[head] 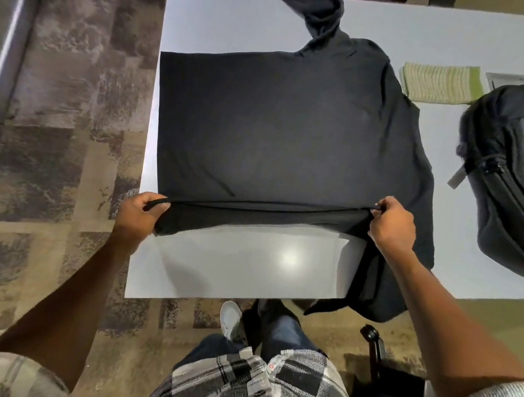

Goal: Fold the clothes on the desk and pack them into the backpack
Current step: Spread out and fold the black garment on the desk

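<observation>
Both hands, left (137, 214) and right (391, 225), pinching black shirt (284, 127) edge (no legible label).

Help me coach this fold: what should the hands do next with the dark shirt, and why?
Probably carry the pinched fold forward and lay it flat. The left hand and right hand each grip an end of a fold in the dark shirt, already doubled over the near hem, while a sleeve still trails off the desk.

Black-and-white plaid woven short-sleeved shirt (259, 396), sleeves ending above elbows. Dark blue denim jeans (282, 332). White smooth sneaker (231, 320).
</observation>
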`<action>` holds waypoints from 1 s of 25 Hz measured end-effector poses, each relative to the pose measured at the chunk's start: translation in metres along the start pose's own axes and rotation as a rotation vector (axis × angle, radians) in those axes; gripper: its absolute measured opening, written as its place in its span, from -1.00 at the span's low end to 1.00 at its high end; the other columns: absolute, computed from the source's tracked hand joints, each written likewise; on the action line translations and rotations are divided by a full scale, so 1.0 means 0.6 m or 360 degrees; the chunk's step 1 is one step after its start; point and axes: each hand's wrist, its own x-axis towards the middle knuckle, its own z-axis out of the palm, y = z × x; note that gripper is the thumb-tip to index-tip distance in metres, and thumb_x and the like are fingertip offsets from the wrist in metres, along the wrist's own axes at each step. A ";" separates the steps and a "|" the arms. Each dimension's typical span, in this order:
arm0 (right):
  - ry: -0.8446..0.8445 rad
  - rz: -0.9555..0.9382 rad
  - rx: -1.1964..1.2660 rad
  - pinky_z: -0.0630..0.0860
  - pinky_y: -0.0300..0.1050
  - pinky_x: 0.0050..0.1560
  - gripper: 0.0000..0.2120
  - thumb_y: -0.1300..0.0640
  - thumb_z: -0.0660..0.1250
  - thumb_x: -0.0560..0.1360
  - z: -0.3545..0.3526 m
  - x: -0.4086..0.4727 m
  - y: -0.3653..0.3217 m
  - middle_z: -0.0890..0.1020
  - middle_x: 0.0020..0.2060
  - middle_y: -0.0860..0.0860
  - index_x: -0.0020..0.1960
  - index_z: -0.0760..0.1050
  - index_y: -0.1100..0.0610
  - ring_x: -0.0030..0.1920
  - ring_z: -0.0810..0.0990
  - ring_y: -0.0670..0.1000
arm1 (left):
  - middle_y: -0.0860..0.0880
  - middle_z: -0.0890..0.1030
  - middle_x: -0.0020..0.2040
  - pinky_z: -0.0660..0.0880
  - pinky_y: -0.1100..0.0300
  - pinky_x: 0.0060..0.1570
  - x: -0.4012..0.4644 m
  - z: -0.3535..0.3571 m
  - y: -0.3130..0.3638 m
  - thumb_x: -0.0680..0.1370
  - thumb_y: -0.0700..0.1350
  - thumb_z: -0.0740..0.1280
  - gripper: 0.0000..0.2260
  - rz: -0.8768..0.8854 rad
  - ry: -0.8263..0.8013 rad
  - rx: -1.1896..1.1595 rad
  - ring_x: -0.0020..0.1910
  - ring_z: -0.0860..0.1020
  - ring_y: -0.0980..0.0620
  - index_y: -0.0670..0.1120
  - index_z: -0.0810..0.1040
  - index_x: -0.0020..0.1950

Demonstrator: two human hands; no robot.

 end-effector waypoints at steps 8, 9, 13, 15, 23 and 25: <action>-0.0044 -0.0380 -0.0115 0.29 0.02 -0.06 -0.82 -0.01 0.24 0.64 -0.030 0.149 -0.063 0.58 -0.15 0.19 -0.04 0.38 0.09 0.06 0.52 0.32 | -0.02 0.60 0.22 0.51 -0.06 0.30 0.086 0.023 0.040 0.44 0.52 0.17 -0.24 -0.0225 0.0358 -0.0171 0.19 0.57 -0.08 -0.05 0.51 0.34; -0.0069 -0.0393 -0.0075 0.34 0.02 -0.10 -0.79 -0.03 0.24 0.64 -0.029 0.169 -0.074 0.60 -0.09 0.22 -0.03 0.37 0.10 0.02 0.55 0.34 | -0.05 0.62 0.20 0.52 -0.11 0.29 0.104 0.029 0.031 0.39 0.58 0.12 -0.18 -0.0232 0.0399 -0.0095 0.18 0.59 -0.11 -0.05 0.51 0.31; -0.0136 -0.0534 -0.0341 0.35 0.06 -0.17 -0.75 -0.04 0.18 0.66 -0.028 0.235 -0.119 0.58 -0.09 0.29 0.00 0.33 0.15 -0.06 0.55 0.37 | -0.25 0.63 0.10 0.50 -0.20 0.23 0.153 0.037 0.064 0.61 0.22 0.19 -0.49 -0.0007 0.0551 0.0217 0.10 0.59 -0.27 -0.21 0.56 0.18; -0.0198 -0.0604 -0.0402 0.36 0.07 -0.18 -0.77 -0.02 0.19 0.65 -0.022 0.270 -0.139 0.57 -0.13 0.26 -0.04 0.31 0.14 -0.07 0.55 0.36 | -0.28 0.63 0.04 0.49 -0.15 0.17 0.182 0.038 0.072 0.65 0.12 0.21 -0.58 0.0122 0.0550 0.0357 0.06 0.58 -0.30 -0.24 0.57 0.12; -0.0389 -0.0685 -0.0517 0.40 0.05 -0.13 -0.73 -0.06 0.24 0.63 0.014 0.371 -0.176 0.62 -0.05 0.29 0.01 0.46 0.16 -0.02 0.58 0.34 | -0.30 0.60 0.14 0.46 -0.15 0.12 0.265 0.062 0.103 0.65 0.08 0.24 -0.63 -0.0055 0.0554 0.0564 0.15 0.53 -0.36 -0.19 0.50 0.28; -0.0383 -0.0658 -0.0534 0.38 0.06 -0.12 -0.68 -0.10 0.24 0.64 0.027 0.379 -0.180 0.62 -0.05 0.30 0.03 0.46 0.18 0.00 0.58 0.35 | -0.29 0.60 0.14 0.46 -0.14 0.10 0.274 0.067 0.107 0.65 0.08 0.23 -0.63 -0.0110 0.0569 0.0580 0.14 0.53 -0.35 -0.18 0.49 0.28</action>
